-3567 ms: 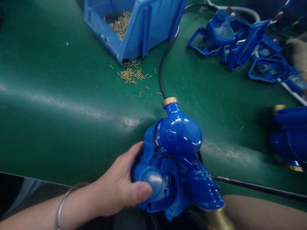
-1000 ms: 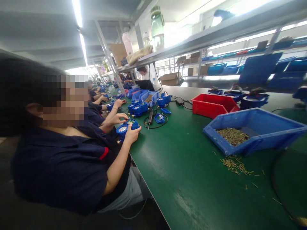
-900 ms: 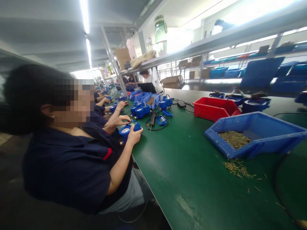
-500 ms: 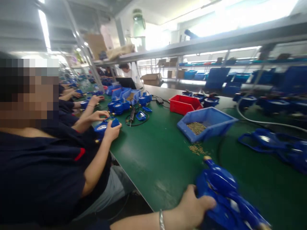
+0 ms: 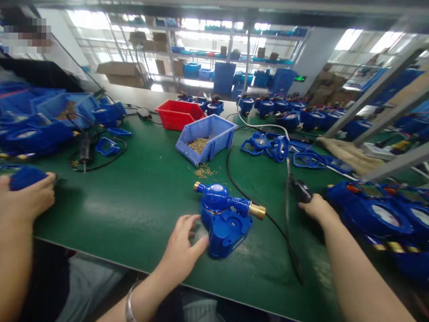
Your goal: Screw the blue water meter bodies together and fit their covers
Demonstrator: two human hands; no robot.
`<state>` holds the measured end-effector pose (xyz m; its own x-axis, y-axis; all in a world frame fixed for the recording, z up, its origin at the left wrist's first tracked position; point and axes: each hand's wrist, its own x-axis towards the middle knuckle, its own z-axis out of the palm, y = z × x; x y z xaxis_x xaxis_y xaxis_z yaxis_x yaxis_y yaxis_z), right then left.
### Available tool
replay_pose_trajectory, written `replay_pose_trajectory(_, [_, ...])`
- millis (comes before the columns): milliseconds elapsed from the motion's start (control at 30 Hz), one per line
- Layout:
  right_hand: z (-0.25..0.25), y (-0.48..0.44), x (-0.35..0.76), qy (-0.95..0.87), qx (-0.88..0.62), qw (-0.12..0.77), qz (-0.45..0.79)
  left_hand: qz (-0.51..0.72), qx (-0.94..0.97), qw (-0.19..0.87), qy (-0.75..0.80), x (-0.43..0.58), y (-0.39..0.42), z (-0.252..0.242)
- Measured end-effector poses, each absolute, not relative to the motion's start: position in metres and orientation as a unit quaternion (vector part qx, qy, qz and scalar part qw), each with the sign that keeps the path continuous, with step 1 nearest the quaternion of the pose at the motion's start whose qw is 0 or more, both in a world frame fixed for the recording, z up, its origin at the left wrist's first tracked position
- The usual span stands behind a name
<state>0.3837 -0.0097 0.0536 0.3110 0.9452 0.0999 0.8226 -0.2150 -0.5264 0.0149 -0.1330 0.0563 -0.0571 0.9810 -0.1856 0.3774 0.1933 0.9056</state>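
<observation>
A blue water meter (image 5: 231, 230) with brass pipe ends lies face down on the green bench, in front of me. My left hand (image 5: 184, 243), with a silver bracelet at the wrist, is at the meter's left side, thumb and fingers apart; whether the fingertips touch it I cannot tell. To the right, my right hand (image 5: 318, 209) is closed on the end of a black electric screwdriver (image 5: 302, 191), partly hidden by the fingers. Beyond the meter, loose brass screws (image 5: 204, 171) are scattered before a blue bin (image 5: 219, 134) holding more of them.
A red bin (image 5: 179, 115) stands behind the blue one. Blue frames (image 5: 264, 144) lie right of centre, and several meters (image 5: 382, 214) line the right side. Cables cross the bench. At left, a co-worker's hand (image 5: 33, 197) holds a blue part; another screwdriver (image 5: 85, 150) lies beyond.
My view has swung right and down. My left hand has loosened from the meter, which now rests on the bench. My right hand has come into view on the screwdriver.
</observation>
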Motion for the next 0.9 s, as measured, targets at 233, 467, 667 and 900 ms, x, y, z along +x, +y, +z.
replay_pose_trajectory(233, [0.102, -0.029, 0.328, -0.542, -0.804, 0.217, 0.112, 0.424, 0.669, 0.209, 0.574, 0.016, -0.099, 0.078])
replay_pose_trajectory(467, [0.095, -0.126, 0.246, -0.732, -0.628, 0.126, 0.232, 0.31, 0.82, 0.236, 0.42, 0.062, -0.054, 0.118])
replay_pose_trajectory(667, [0.046, -0.147, 0.215, -0.679, -0.655, 0.245, 0.222, 0.165, 0.856, 0.339, 0.353, 0.089, -0.031, 0.125])
replay_pose_trajectory(900, [0.015, -0.154, 0.177, -0.645, -0.671, 0.298, 0.212, 0.099, 0.887, 0.266, 0.365, 0.097, -0.028, 0.116])
